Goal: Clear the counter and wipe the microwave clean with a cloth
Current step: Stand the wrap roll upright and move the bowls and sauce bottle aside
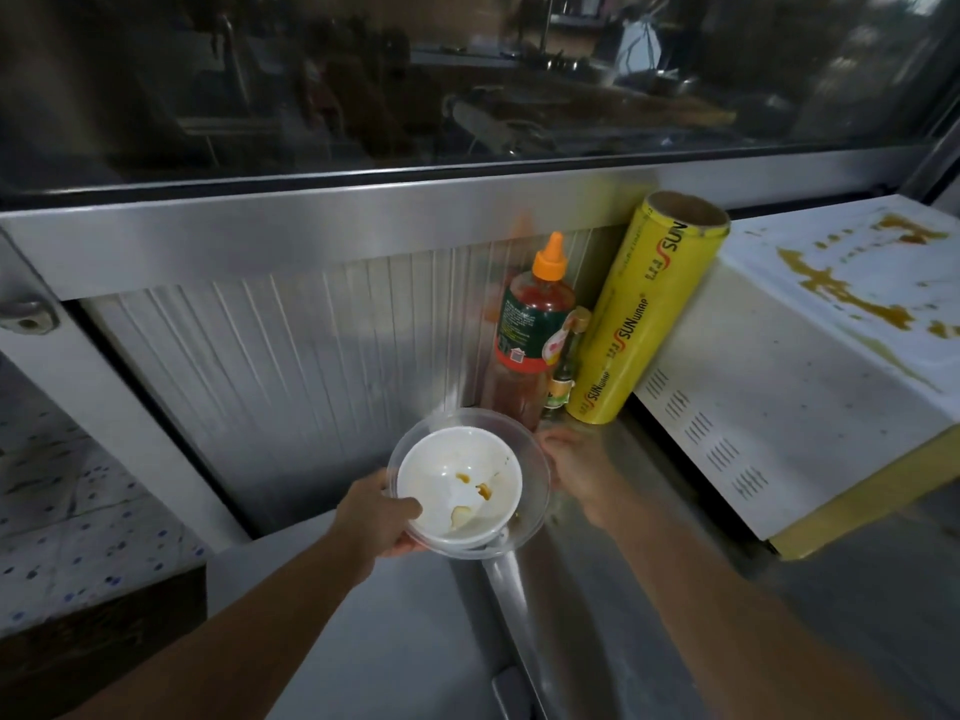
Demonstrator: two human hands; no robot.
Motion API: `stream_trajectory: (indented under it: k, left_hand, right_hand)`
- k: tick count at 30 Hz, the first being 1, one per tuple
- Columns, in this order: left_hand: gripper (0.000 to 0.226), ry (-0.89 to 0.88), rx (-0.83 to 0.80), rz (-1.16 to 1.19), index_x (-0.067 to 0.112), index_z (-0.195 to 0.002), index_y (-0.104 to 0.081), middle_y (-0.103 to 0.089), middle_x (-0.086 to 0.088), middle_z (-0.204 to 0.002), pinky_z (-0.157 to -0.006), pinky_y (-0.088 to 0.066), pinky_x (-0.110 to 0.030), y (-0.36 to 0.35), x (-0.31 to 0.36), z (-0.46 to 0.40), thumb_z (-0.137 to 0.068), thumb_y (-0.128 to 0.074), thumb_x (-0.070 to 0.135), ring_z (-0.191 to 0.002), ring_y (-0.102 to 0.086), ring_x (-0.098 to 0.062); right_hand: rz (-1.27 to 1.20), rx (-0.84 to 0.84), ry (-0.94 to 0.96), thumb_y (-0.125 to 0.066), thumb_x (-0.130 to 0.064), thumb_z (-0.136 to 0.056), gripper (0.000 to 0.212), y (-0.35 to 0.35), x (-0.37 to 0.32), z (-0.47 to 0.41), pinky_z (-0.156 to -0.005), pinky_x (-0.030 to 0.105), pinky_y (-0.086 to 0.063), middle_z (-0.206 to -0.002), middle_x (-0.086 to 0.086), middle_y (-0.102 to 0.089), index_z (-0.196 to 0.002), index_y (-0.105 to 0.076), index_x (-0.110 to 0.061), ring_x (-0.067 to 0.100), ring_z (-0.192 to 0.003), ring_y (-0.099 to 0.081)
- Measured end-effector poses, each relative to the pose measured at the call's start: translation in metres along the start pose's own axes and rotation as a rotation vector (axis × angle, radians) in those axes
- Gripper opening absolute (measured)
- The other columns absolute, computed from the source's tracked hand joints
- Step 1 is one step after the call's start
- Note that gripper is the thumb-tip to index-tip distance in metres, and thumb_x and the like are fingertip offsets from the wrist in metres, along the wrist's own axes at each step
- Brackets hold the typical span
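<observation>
The left hand (376, 517) gripped the near-left rim of a clear plastic bowl (537, 459), thumb curled over its edge. Nested inside was a white bowl (457, 480) smeared with orange residue. The right hand (576, 467) held the bowl's far-right rim; its fingers were hidden, so their grip could not be told. The microwave (789, 387), its top stained orange-brown, stood right of the bowl on the steel desk (613, 589). Behind the bowl stood a sauce bottle (530, 330) and a yellow wrap roll (644, 309).
</observation>
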State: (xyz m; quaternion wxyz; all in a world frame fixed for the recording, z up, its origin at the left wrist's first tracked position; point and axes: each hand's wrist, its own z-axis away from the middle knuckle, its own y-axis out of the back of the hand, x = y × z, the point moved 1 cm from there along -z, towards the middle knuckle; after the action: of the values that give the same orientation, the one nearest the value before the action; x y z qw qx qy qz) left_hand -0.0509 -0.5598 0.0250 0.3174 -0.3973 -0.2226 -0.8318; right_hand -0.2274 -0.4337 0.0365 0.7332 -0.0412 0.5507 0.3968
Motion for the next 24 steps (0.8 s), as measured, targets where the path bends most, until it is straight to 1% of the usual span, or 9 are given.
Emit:
stream_trajectory:
  k: [2, 4, 7, 9, 11, 13, 18, 22, 24]
  left_hand:
    - [0.033, 0.003, -0.012, 0.011, 0.015, -0.107, -0.052, -0.055, -0.01, -0.11, -0.047, -0.056, -0.026, -0.011, 0.0, 0.001, -0.083, -0.061, -0.006, -0.095, -0.056, -0.03]
    - [0.035, 0.008, -0.02, 0.008, 0.013, -0.111, -0.053, -0.054, -0.009, -0.109, -0.047, -0.055, -0.027, -0.019, -0.002, 0.0, -0.083, -0.061, -0.007, -0.094, -0.055, -0.03]
    - [0.041, 0.024, -0.034, -0.002, 0.01, -0.121, -0.052, -0.053, -0.008, -0.111, -0.055, -0.054, -0.031, -0.025, -0.003, -0.002, -0.084, -0.062, -0.004, -0.097, -0.055, -0.031]
    - [0.042, 0.032, -0.045, -0.008, 0.011, -0.123, -0.051, -0.053, -0.008, -0.112, -0.059, -0.055, -0.033, -0.026, -0.005, -0.003, -0.084, -0.063, -0.001, -0.099, -0.055, -0.031]
    - [0.043, 0.031, -0.059, -0.01, 0.011, -0.124, -0.051, -0.054, -0.009, -0.115, -0.061, -0.056, -0.034, -0.025, -0.008, -0.005, -0.084, -0.065, 0.003, -0.1, -0.056, -0.031]
    - [0.043, 0.027, -0.081, -0.008, 0.012, -0.124, -0.051, -0.055, -0.01, -0.119, -0.061, -0.057, -0.033, -0.026, -0.009, -0.006, -0.084, -0.066, 0.007, -0.1, -0.057, -0.03]
    - [0.048, 0.042, -0.1, 0.022, 0.014, -0.126, -0.049, -0.054, -0.012, -0.124, -0.061, -0.058, -0.034, -0.033, -0.01, -0.008, -0.083, -0.068, 0.008, -0.099, -0.058, -0.029]
    - [0.049, 0.045, -0.111, 0.011, 0.014, -0.129, -0.046, -0.054, -0.012, -0.122, -0.063, -0.057, -0.034, -0.039, -0.008, -0.009, -0.084, -0.067, 0.009, -0.094, -0.059, -0.028]
    - [0.049, 0.053, -0.118, 0.012, 0.014, -0.129, -0.045, -0.053, -0.01, -0.118, -0.062, -0.056, -0.033, -0.04, -0.006, -0.009, -0.085, -0.066, 0.009, -0.084, -0.061, -0.024]
  right_hand:
    - [0.004, -0.023, -0.019, -0.047, -0.025, -0.093, 0.023, 0.005, 0.01, 0.001, -0.098, 0.047, -0.046, -0.106, 0.009, -0.067, -0.097, -0.069, -0.017, 0.024, -0.098, -0.06]
    - [-0.018, -0.019, -0.047, -0.047, -0.031, -0.093, 0.027, 0.011, 0.017, 0.002, -0.1, 0.048, -0.045, -0.11, 0.008, -0.067, -0.102, -0.068, -0.016, 0.024, -0.103, -0.061]
    - [-0.032, -0.036, -0.08, -0.045, -0.029, -0.095, 0.027, 0.017, 0.019, 0.006, -0.096, 0.051, -0.047, -0.098, 0.016, -0.065, -0.08, -0.063, -0.017, 0.025, -0.09, -0.059]
    - [-0.069, -0.043, -0.086, -0.044, -0.026, -0.096, 0.027, 0.018, 0.021, 0.008, -0.095, 0.052, -0.047, -0.093, 0.019, -0.065, -0.077, -0.059, -0.017, 0.025, -0.082, -0.059]
    - [-0.087, -0.051, -0.082, -0.042, -0.023, -0.098, 0.026, 0.017, 0.021, 0.01, -0.093, 0.048, -0.048, -0.086, 0.012, -0.062, -0.076, -0.056, -0.019, 0.021, -0.077, -0.058]
    - [-0.078, -0.047, -0.065, -0.042, -0.023, -0.098, 0.026, 0.017, 0.02, 0.01, -0.091, 0.046, -0.049, -0.088, 0.012, -0.062, -0.078, -0.058, -0.019, 0.022, -0.08, -0.058]
    - [-0.007, -0.001, -0.015, -0.041, -0.027, -0.097, 0.028, 0.02, 0.016, 0.006, -0.1, 0.05, -0.043, -0.091, 0.007, -0.059, -0.073, -0.055, -0.023, 0.024, -0.091, -0.055]
    - [-0.033, 0.002, -0.011, -0.042, -0.028, -0.097, 0.03, 0.024, 0.015, 0.002, -0.097, 0.052, -0.044, -0.103, 0.015, -0.066, -0.096, -0.063, -0.007, 0.034, -0.102, -0.06]
    - [-0.051, -0.003, -0.013, -0.042, -0.028, -0.097, 0.031, 0.024, 0.014, 0.002, -0.099, 0.05, -0.044, -0.111, 0.013, -0.065, -0.108, -0.062, -0.007, 0.03, -0.105, -0.059]
